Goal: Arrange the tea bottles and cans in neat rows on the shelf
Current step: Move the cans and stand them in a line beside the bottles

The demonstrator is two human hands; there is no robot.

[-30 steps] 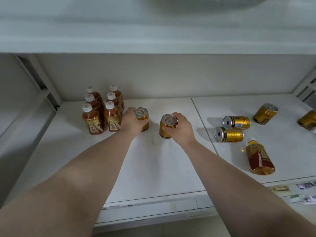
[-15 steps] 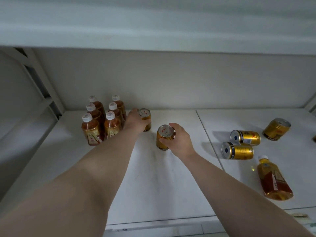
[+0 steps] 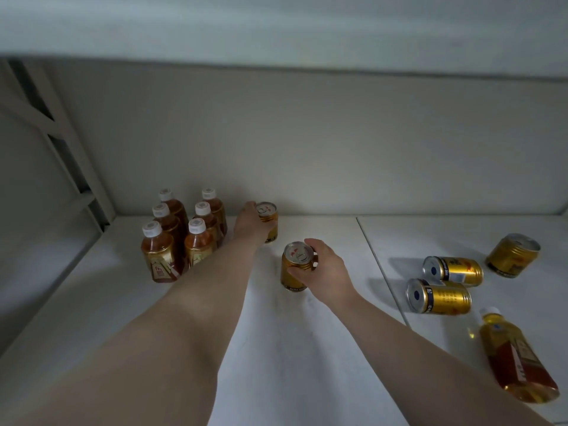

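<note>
Several brown tea bottles with white caps [image 3: 184, 232] stand upright in two rows at the back left of the white shelf [image 3: 276, 348]. My left hand [image 3: 250, 224] grips an upright gold can [image 3: 268, 221] right beside the bottles, near the back wall. My right hand [image 3: 322, 269] holds a second upright gold can [image 3: 295, 267] a little nearer and to the right. On the right shelf panel two gold cans [image 3: 439, 296] [image 3: 451, 271] lie on their sides, a third gold can [image 3: 512, 255] rests tilted, and a tea bottle [image 3: 516, 355] lies on its side.
The shelf's back wall [image 3: 307, 149] is close behind the bottles. A metal upright with slots [image 3: 61, 142] bounds the left side. The shelf above [image 3: 276, 26] overhangs. A seam [image 3: 381, 265] divides the two shelf panels.
Both hands have pushed their cans further back on the shelf, the left can now level with the back bottles. The camera has tilted so the shelf sits lower in view.
</note>
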